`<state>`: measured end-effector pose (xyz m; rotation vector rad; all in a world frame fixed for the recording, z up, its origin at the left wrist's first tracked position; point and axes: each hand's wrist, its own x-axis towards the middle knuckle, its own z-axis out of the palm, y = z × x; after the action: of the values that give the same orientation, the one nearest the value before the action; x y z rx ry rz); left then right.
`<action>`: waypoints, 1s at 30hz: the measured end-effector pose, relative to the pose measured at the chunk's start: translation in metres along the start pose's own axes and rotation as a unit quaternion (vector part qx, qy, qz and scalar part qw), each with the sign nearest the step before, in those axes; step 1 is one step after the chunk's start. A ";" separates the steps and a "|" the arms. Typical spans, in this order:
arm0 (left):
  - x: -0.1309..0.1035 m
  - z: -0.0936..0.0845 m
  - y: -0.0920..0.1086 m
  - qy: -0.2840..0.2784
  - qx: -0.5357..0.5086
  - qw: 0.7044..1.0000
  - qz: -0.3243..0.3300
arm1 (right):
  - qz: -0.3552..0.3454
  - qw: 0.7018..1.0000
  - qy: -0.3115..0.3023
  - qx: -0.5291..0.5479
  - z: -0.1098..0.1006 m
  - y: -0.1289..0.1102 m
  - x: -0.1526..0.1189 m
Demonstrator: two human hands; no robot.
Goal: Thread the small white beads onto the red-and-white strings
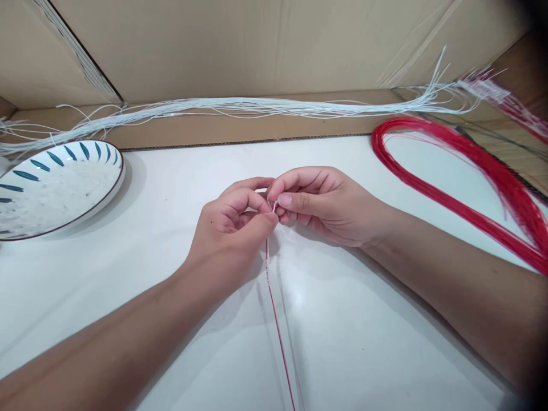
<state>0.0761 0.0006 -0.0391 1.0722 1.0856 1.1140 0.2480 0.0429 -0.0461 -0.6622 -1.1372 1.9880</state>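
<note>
Over the middle of the white table, my left hand [233, 225] is closed, thumb and index finger pinching a thin red wire [280, 342] and a white wire [273, 208]. Below the fingers the two run together, and a short stretch looks twisted. From there the red strand trails down past the near edge of view. My right hand [327, 200] meets the left fingertips in a closed pinch at the white wire's short upper end. A tiny pale bit shows by the right thumb, too small to identify. The fingers partly hide where the strands meet.
At the left stands a white plate [123, 174] with blue-green strokes, holding many small clear pieces [72, 185]. A bundle of white wires [257, 105] lies along the cardboard [274, 128] at the back. A looped bundle of red wires [422, 185] rests at the right.
</note>
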 end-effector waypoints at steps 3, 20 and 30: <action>0.001 0.000 -0.001 -0.001 0.004 1.000 0.002 | -0.002 1.000 0.000 -0.008 0.001 0.000 0.000; -0.001 0.001 0.001 0.003 0.012 1.000 0.005 | -0.011 0.998 0.022 -0.054 0.002 0.000 0.000; -0.001 0.002 0.002 0.004 0.008 1.000 -0.001 | -0.005 0.999 0.029 -0.044 0.001 0.000 0.000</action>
<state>0.0776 -0.0004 -0.0367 1.0790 1.1041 1.1104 0.2473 0.0426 -0.0452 -0.7519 -1.1957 1.9078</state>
